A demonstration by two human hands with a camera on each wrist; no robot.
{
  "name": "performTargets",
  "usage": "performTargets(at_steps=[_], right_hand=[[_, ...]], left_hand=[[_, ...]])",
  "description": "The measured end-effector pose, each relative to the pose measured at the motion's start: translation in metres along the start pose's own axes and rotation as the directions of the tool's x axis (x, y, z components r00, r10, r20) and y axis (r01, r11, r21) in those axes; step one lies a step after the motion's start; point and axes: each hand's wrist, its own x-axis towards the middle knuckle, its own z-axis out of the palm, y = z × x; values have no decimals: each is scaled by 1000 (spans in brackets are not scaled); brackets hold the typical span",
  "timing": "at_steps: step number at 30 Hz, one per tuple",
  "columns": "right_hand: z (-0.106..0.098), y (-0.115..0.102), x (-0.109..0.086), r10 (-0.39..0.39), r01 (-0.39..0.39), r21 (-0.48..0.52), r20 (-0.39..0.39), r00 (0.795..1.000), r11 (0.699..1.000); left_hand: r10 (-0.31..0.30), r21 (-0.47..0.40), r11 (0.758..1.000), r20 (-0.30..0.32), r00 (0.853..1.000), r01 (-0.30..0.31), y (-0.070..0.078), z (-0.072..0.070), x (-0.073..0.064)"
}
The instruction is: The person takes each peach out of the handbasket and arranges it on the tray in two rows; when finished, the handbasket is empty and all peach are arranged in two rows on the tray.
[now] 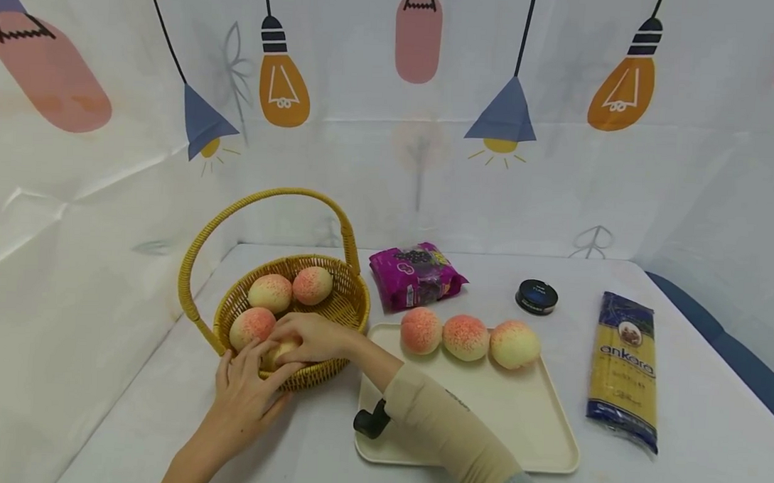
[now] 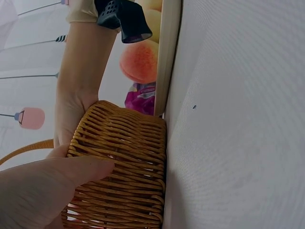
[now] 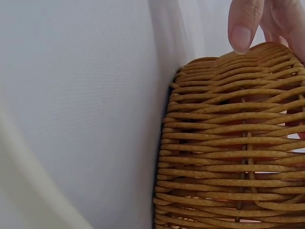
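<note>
A woven basket [image 1: 321,374] with a tall arched handle stands at the left of the table. Inside lie several peaches, among them one at the back [image 1: 312,286] and one at the left [image 1: 252,328]. My right hand [image 1: 319,337] reaches over the front right rim and holds a pale peach [image 1: 282,350] low in the basket. At the front left rim, my left hand [image 1: 244,386] grips the basket, its fingers over the edge beside that peach. In the left wrist view its thumb [image 2: 90,171] lies along the outer wicker wall.
A cream tray [image 1: 483,430] right of the basket carries three peaches [image 1: 465,337] along its back edge, under my right forearm. Behind it lie a purple snack bag [image 1: 418,274] and a round dark tin [image 1: 536,296]. A yellow-and-blue pasta packet [image 1: 626,371] lies far right.
</note>
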Motion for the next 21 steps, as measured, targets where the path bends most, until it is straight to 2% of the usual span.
performTargets(at_steps=[4, 8, 13, 18, 21], right_hand=[[3, 0, -2, 13, -16, -60, -54, 998, 998], [6, -3, -5, 82, -103, -130, -159, 984, 986], [10, -7, -10, 97, -171, -227, -302, 948, 959], [13, -9, -13, 63, -190, -269, -418, 906, 944], [13, -9, -15, 16, -163, -273, -470, 883, 948]], left_hand=[[-17, -2, 1000, 17, 1000, 17, 1, 0, 0], [-26, -8, 1000, 23, 999, 26, 3, -1, 1], [-31, -3, 1000, 29, 999, 31, 3, -2, 2], [-34, -5, 999, 45, 998, 34, 2, -2, 2], [-22, -1, 1000, 42, 999, 22, 1, -3, 2]])
